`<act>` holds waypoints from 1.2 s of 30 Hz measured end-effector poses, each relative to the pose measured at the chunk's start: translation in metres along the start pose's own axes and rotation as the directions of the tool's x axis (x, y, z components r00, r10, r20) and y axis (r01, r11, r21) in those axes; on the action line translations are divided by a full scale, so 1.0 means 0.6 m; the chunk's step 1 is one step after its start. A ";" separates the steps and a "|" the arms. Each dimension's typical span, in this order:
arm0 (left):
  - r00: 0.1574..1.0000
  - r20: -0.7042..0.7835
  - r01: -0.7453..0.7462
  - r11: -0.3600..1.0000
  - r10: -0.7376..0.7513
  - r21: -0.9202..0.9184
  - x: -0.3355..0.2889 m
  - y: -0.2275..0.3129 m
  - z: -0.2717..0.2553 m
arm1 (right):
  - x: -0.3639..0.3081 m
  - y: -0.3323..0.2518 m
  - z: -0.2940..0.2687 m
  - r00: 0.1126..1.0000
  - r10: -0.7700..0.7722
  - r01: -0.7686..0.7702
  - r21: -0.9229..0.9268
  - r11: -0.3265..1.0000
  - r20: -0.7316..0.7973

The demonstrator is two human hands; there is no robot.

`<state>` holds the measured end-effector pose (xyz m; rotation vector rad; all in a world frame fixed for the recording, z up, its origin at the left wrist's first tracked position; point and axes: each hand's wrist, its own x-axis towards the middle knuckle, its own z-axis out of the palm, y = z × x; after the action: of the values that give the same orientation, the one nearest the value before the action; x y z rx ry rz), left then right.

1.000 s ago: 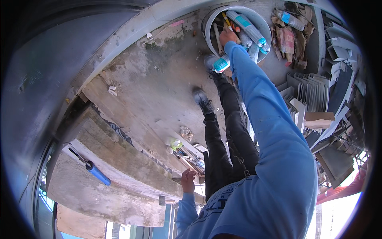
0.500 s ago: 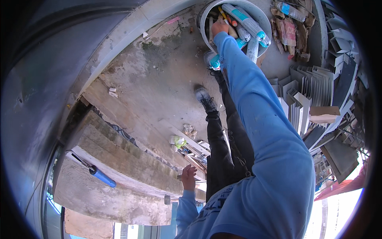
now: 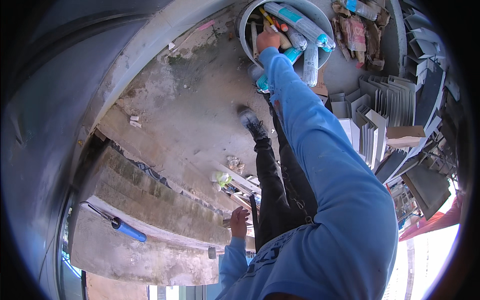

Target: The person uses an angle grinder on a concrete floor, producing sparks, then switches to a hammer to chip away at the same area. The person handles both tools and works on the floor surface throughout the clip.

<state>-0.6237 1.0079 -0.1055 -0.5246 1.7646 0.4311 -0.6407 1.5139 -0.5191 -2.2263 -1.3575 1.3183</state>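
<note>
My right hand (image 3: 268, 39) reaches into a round grey bucket (image 3: 328, 54) at the far side. Its fingers are curled among the things at the bucket's left, and whatever they grip is hidden. Beside it lie a yellow-handled tool (image 3: 266, 15), an orange-tipped item (image 3: 284, 27) and a tan piece (image 3: 284, 41). Several silver and teal sausage-shaped foil packs (image 3: 298, 22) fill the bucket's right part; one pack (image 3: 310, 64) sticks up against the near rim. My left hand (image 3: 239, 221) hangs by my left side, fingers loosely apart, holding nothing.
On a concrete ledge (image 3: 165, 220) at left rests a blue caulking gun (image 3: 128, 229). Stacked grey angled panels (image 3: 385, 102) stand at right, near crumpled packaging (image 3: 356, 37). My shoe (image 3: 251, 121) is on the concrete floor (image 3: 200, 107); scraps (image 3: 235, 182) lie by the ledge.
The view has shifted slightly, so the bucket appears farther left and higher. My right hand stays inside the bucket, a little lower relative to its rim. My left hand has barely moved.
</note>
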 end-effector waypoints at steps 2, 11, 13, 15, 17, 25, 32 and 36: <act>1.000 -0.012 -0.018 0.999 0.018 -0.036 -0.002 0.011 0.019 | -0.089 -0.103 -0.014 0.989 0.141 -0.141 -0.435 0.889 -0.033; 0.988 -0.020 -0.152 0.974 0.150 -0.170 0.011 0.090 0.001 | 0.041 -0.011 0.025 0.940 -0.008 0.247 -0.664 0.706 0.341; 0.990 -0.023 -0.141 0.980 0.139 -0.143 0.011 0.075 0.014 | 0.035 0.003 0.021 0.945 -0.113 0.280 -0.581 0.764 0.307; 0.993 0.002 -0.117 0.987 0.118 -0.111 0.016 0.071 0.008 | 0.058 0.036 0.018 0.950 -0.171 0.281 -0.474 0.834 0.261; 0.993 -0.004 -0.119 0.984 0.119 -0.136 0.015 0.058 0.014 | 0.036 0.012 0.020 0.993 -0.042 0.066 -0.213 0.975 0.114; 0.997 0.039 -0.055 0.988 0.061 -0.141 0.026 0.066 0.040 | 0.055 0.074 -0.014 0.977 -0.189 0.206 -0.218 0.954 0.095; 0.987 0.049 -0.143 0.980 0.151 -0.135 0.048 0.080 0.058 | -0.001 0.044 -0.006 0.958 -0.274 0.286 -0.299 0.910 0.082; 0.830 0.147 -0.558 0.792 0.539 0.247 0.173 0.203 0.104 | 0.061 0.107 0.012 0.957 -0.256 0.280 -0.207 0.937 0.135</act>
<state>-0.6637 1.1304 -0.2193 0.2254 1.8564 0.5789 -0.6016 1.5059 -0.5816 -2.0282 -1.8580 1.2543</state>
